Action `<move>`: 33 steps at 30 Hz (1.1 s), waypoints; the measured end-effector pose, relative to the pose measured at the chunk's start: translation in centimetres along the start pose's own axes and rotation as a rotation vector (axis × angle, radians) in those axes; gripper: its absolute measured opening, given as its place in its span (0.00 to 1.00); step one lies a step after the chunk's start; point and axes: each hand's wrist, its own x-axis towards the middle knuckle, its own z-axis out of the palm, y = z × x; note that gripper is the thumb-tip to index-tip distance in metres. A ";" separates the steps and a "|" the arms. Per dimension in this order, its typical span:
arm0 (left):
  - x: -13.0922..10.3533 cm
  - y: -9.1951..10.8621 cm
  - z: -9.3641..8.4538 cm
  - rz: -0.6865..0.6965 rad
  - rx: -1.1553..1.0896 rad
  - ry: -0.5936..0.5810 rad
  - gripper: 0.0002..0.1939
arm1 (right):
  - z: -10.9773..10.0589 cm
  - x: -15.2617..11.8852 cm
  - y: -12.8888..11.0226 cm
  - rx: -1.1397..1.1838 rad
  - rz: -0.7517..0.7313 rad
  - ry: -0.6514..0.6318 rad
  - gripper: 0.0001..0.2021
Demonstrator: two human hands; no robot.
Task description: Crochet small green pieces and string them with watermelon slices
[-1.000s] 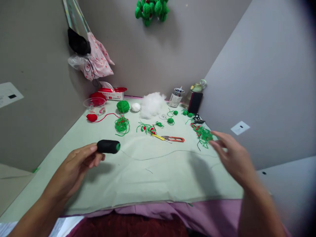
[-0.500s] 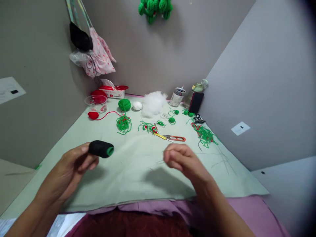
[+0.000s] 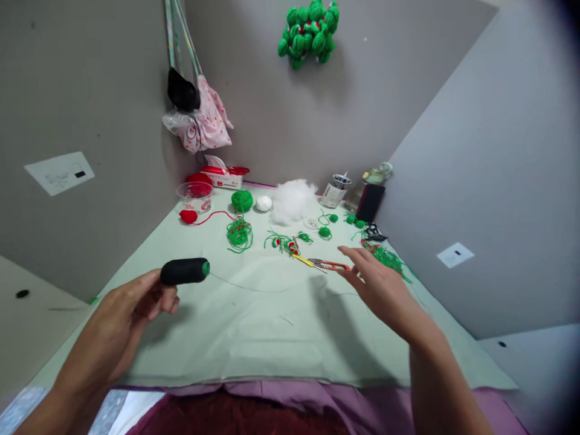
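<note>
A black thread spool (image 3: 183, 271) with a green core end sits between the thumb and fingers of my left hand (image 3: 129, 308), held above the cloth at the left. From its green end a thin dark thread trails over the table. My right hand (image 3: 378, 287) is open, fingers stretched forward and apart, over the orange-handled thread snips (image 3: 333, 265). Its fingertips overlap the handle end in view; whether they touch, I cannot tell. A yellow-handled crochet hook (image 3: 303, 260) lies against the snips' blades. Just behind are small green and red crocheted pieces (image 3: 290, 244) with loose yarn ends.
White stuffing (image 3: 293, 201), a green yarn ball (image 3: 241, 200) and tangled green yarn (image 3: 239, 234) lie farther back. A plastic tub (image 3: 194, 198) stands left. At the right are a pen tin (image 3: 334, 192), a phone (image 3: 370, 203) and more tangled yarn (image 3: 387, 260). Walls enclose the table.
My right hand has opened from a pinch and moved forward and right to the snips. My left hand still holds the spool, now turned more level. The view has shifted.
</note>
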 end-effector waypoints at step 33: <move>-1.5 2.2 -0.6 -0.202 -0.728 0.260 0.19 | -0.6 0.9 0.3 0.351 -0.172 -0.402 0.18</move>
